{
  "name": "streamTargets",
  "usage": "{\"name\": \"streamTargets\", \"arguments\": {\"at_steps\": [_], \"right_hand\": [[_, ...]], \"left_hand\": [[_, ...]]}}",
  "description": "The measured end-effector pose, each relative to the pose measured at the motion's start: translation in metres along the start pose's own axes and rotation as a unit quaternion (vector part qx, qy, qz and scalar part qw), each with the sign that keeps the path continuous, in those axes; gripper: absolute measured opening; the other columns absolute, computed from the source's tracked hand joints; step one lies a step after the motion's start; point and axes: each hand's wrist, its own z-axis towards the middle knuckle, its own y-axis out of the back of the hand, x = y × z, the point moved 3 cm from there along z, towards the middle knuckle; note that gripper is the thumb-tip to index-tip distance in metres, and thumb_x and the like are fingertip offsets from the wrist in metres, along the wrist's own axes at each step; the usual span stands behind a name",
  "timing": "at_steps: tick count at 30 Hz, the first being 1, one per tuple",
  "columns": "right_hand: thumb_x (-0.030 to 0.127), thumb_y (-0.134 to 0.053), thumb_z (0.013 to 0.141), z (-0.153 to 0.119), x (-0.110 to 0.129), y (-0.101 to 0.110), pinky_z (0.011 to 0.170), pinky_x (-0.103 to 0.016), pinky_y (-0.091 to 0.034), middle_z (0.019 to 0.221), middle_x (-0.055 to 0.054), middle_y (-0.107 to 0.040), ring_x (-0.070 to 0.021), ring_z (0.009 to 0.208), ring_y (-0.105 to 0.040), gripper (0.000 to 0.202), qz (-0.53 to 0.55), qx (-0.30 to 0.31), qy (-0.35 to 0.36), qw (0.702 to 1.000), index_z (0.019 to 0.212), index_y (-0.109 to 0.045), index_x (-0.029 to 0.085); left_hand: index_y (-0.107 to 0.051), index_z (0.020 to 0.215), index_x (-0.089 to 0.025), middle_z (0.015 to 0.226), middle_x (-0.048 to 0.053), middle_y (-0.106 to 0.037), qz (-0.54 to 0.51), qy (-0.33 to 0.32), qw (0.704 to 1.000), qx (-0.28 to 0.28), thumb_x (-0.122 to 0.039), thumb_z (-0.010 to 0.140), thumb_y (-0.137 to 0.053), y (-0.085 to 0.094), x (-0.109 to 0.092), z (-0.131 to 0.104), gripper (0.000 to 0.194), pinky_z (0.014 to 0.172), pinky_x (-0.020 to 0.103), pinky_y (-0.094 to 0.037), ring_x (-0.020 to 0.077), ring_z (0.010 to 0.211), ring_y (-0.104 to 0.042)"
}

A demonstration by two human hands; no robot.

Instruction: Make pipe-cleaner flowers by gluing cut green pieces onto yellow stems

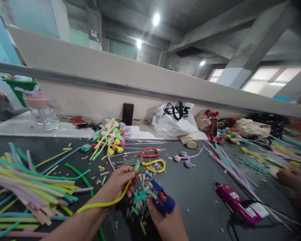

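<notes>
My left hand (121, 182) pinches a long yellow pipe cleaner (102, 204) near its upper end, which has a small green tip. Its free length droops back over my left wrist. In my right hand (167, 221) is a blue glue gun (163, 195), its nozzle end pointed up and left, close to the fingers of my left hand. Whether the nozzle touches the pipe cleaner I cannot tell. Short green and teal clippings (140, 197) lie under and between the hands. Just beyond them rest scissors with a red loop (149, 152) and a yellow loop (157, 166).
Loose pastel pipe cleaners (40, 190) cover the left side. A bunch of small fuzzy flowers (112, 134), a phone (127, 114) and a white bag (174, 120) sit farther back. At right lie a purple glue gun (235, 202) with a cord and a co-worker's hand (291, 179).
</notes>
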Motion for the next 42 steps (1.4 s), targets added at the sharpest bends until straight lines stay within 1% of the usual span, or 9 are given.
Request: {"name": "streamTargets", "arguments": {"at_steps": [15, 23, 26, 31, 33, 36, 38, 40, 42], "right_hand": [[0.044, -0.060, 0.065, 0.005, -0.017, 0.000, 0.043, -0.022, -0.046, 0.053, -0.004, -0.060, -0.0159, 0.045, -0.055, 0.029, -0.032, 0.019, -0.009, 0.999, 0.065, -0.061, 0.015], [0.044, -0.059, 0.065, 0.003, -0.017, 0.000, 0.046, -0.022, -0.047, 0.053, -0.004, -0.062, -0.0167, 0.048, -0.057, 0.030, -0.031, -0.005, -0.005, 1.000, 0.065, -0.061, 0.015], [0.044, -0.059, 0.067, 0.005, -0.019, -0.001, 0.044, -0.022, -0.047, 0.054, -0.004, -0.063, -0.0166, 0.047, -0.057, 0.030, -0.026, 0.016, -0.005, 1.000, 0.066, -0.062, 0.014], [0.042, -0.059, 0.067, 0.005, -0.016, 0.001, 0.052, -0.024, -0.049, 0.060, -0.006, -0.065, -0.0186, 0.054, -0.059, 0.029, -0.023, 0.019, -0.013, 0.999, 0.068, -0.062, 0.013], [0.040, -0.059, 0.068, 0.003, -0.009, 0.004, 0.054, -0.024, -0.049, 0.062, -0.006, -0.066, -0.0184, 0.057, -0.060, 0.027, -0.027, 0.059, -0.008, 0.998, 0.071, -0.062, 0.014], [0.040, -0.059, 0.070, 0.002, 0.002, 0.018, 0.053, -0.023, -0.048, 0.067, -0.004, -0.066, -0.0165, 0.058, -0.059, 0.026, -0.019, 0.122, 0.007, 0.992, 0.076, -0.061, 0.015], [0.043, -0.059, 0.070, 0.004, 0.006, 0.036, 0.049, -0.022, -0.045, 0.064, -0.002, -0.063, -0.0147, 0.054, -0.057, 0.028, -0.050, 0.134, 0.007, 0.990, 0.075, -0.058, 0.016], [0.043, -0.060, 0.068, 0.010, 0.006, 0.060, 0.047, -0.022, -0.043, 0.061, -0.001, -0.060, -0.0147, 0.053, -0.055, 0.028, -0.148, 0.127, 0.017, 0.981, 0.075, -0.056, 0.016], [0.039, -0.063, 0.067, 0.020, 0.001, 0.085, 0.055, -0.025, -0.043, 0.070, -0.002, -0.061, -0.0173, 0.062, -0.056, 0.027, -0.279, 0.115, 0.055, 0.952, 0.082, -0.057, 0.017]], "left_hand": [[-0.050, 0.064, -0.015, 0.053, -0.003, -0.053, 0.008, 0.000, 1.000, 0.009, -0.030, 0.069, -0.061, 0.001, 0.002, 0.001, 0.019, 0.028, 0.015, -0.035, 0.0057, 0.035, -0.044], [-0.051, 0.063, -0.014, 0.052, -0.002, -0.053, 0.016, -0.004, 1.000, 0.001, -0.031, 0.069, -0.061, 0.003, 0.004, 0.001, 0.020, 0.028, 0.015, -0.036, 0.0060, 0.035, -0.045], [-0.051, 0.064, -0.015, 0.053, -0.003, -0.053, 0.013, -0.003, 1.000, 0.003, -0.031, 0.069, -0.061, 0.001, 0.003, 0.000, 0.020, 0.028, 0.015, -0.036, 0.0059, 0.035, -0.045], [-0.050, 0.063, -0.015, 0.052, -0.003, -0.053, 0.010, 0.007, 1.000, -0.010, -0.032, 0.067, -0.064, 0.000, 0.000, -0.001, 0.022, 0.029, 0.014, -0.035, 0.0054, 0.035, -0.044], [-0.050, 0.064, -0.015, 0.052, -0.003, -0.053, 0.008, 0.010, 1.000, -0.022, -0.032, 0.066, -0.065, 0.001, -0.001, -0.002, 0.023, 0.029, 0.014, -0.034, 0.0051, 0.035, -0.043], [-0.052, 0.066, -0.014, 0.054, -0.003, -0.053, 0.002, 0.010, 1.000, -0.026, -0.033, 0.067, -0.065, 0.000, -0.003, -0.004, 0.023, 0.030, 0.013, -0.033, 0.0045, 0.037, -0.043], [-0.054, 0.068, -0.014, 0.057, -0.002, -0.053, 0.002, 0.009, 1.000, -0.022, -0.033, 0.068, -0.064, -0.002, -0.006, -0.006, 0.022, 0.031, 0.013, -0.031, 0.0038, 0.039, -0.042], [-0.055, 0.071, -0.013, 0.058, -0.002, -0.053, 0.005, 0.017, 1.000, -0.024, -0.033, 0.069, -0.064, -0.002, -0.006, -0.007, 0.022, 0.032, 0.013, -0.030, 0.0034, 0.040, -0.042], [-0.055, 0.072, -0.013, 0.059, -0.002, -0.053, 0.008, 0.025, 0.999, -0.025, -0.032, 0.069, -0.064, -0.002, -0.006, -0.007, 0.022, 0.032, 0.013, -0.030, 0.0035, 0.041, -0.042]]}}
